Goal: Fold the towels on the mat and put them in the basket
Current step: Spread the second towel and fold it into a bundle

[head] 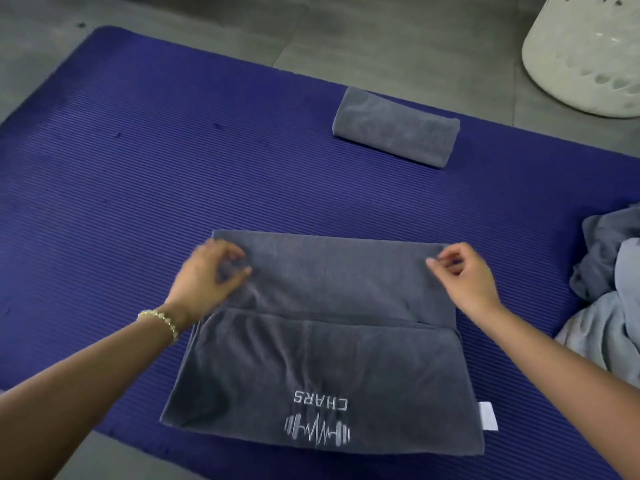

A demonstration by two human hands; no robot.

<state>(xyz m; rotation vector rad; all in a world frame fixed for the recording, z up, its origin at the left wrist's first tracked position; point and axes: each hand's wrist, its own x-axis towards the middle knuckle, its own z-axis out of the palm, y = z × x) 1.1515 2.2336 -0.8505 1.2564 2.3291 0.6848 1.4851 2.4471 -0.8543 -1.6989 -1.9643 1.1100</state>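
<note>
Towel (322, 375) of dark grey, with the CHARS mark, lies flat near the near edge of the mat (104, 202), its far part turned over toward the person, so the fold is only partly made.

At the left corner of this turned part is the left hand (211, 271), which wears a bead bracelet (159, 320). Its fingers are curled, and the thumb and first finger seem to pinch the cloth. The picture is blurred here, so this is a judgement. I think each hand takes one corner so that the flap moves straight and its edges stay parallel.

Further toward the far edge of the mat, well apart from the hands, rests a folded towel (394, 126), a compact bundle. It is probably put there to keep the working place free until it goes to the basket.

The right hand (464, 271) mirrors the left at the right corner of the flap. Its fingers are also curled and appear to pinch the cloth, which rises a little to them. A white label (487, 415) sticks out at the towel's near right side.

At the right edge of the mat is a pile of towels (609, 278), crumpled and not yet folded, within easy reach of the right arm.

The white basket (585, 57) stands on the grey floor (381, 46) beyond the far right corner of the mat. Whether it holds any towels I cannot tell.
</note>
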